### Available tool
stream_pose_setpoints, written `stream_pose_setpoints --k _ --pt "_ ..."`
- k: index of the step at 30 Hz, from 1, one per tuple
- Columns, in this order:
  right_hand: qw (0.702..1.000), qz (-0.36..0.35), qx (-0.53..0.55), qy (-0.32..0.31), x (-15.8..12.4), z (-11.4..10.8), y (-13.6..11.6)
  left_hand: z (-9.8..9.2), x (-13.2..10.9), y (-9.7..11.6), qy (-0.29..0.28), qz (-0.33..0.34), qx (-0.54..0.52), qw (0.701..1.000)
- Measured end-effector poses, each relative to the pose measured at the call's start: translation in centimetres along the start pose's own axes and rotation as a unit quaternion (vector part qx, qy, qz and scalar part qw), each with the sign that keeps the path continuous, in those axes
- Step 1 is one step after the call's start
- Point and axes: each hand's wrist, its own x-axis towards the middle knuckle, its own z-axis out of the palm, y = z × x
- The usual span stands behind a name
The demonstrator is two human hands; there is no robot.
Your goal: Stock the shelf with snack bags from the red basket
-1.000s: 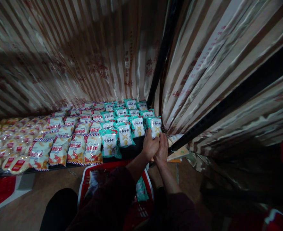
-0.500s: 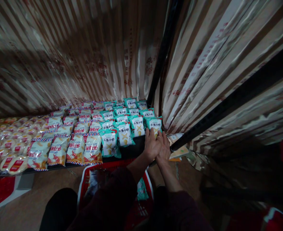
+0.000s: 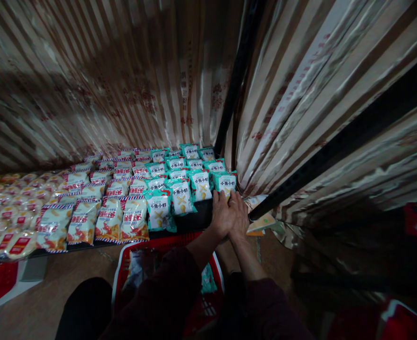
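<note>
Teal snack bag stands at the right end of the shelf's front row, beside other teal bags. We judge it light, puffy, slick and easily crushed, so it is best held by its crimped edges. Our left hand and right hand lie together on its lower edge; we cannot tell whether the fingers pinch it.

Left hand, right hand together on teal snack bag (row's right end); red basket below.
</note>
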Motion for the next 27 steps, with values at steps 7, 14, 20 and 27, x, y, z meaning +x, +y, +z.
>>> stream_pose_setpoints --k 7,14,20,27 --pt "1.000 -0.005 -0.009 0.001 0.1 0.2 0.2 -0.2 -0.1 0.4 0.009 -0.026 -0.001 1.000" --pt "1.000 -0.022 0.005 0.017 0.7 0.3 0.2 0.0 -0.2 0.3 0.006 -0.041 0.011 0.999" --pt "0.999 -0.043 0.025 0.017 0.9 0.0 0.1 0.6 0.1 -0.3 0.013 -0.021 0.020 0.999" --pt "0.999 -0.030 0.019 -0.001 0.7 0.2 0.5 0.7 -0.4 -0.1 0.027 -0.029 0.020 0.999"
